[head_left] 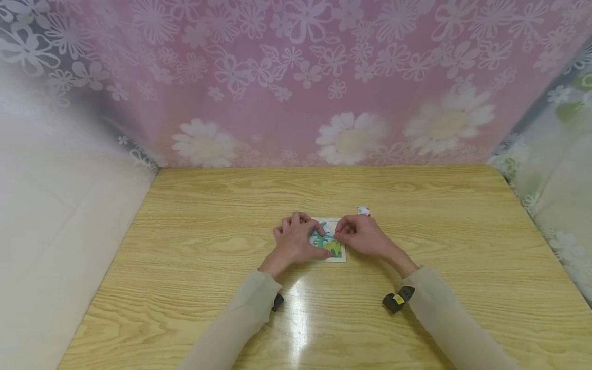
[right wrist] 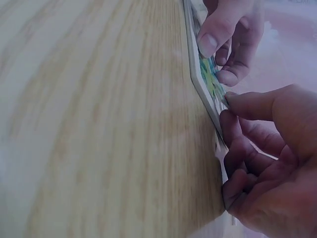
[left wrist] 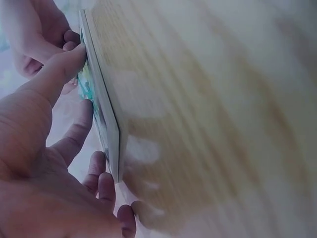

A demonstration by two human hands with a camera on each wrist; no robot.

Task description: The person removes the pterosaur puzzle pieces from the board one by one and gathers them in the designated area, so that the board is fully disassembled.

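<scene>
A jigsaw puzzle [head_left: 332, 250] in a pale frame lies flat on the table, its picture showing green and teal shapes. Across its left part spreads my left hand [head_left: 297, 241]; the thumb and index fingertip touch the picture, and the other fingers reach past the frame's far left side. At the puzzle's right side, my right hand [head_left: 365, 236] pinches a small puzzle piece [head_left: 337, 233] between thumb and index finger, with only a bit of red showing. The right wrist view has the puzzle frame [right wrist: 198, 79] edge-on, both hands over it.
Just beyond my right hand lies a loose puzzle piece [head_left: 363, 210], white with some orange and blue. The wooden table [head_left: 208, 288] extends to a pink flowered curtain [head_left: 277, 103] at the back. Pale cloth hangs at both sides.
</scene>
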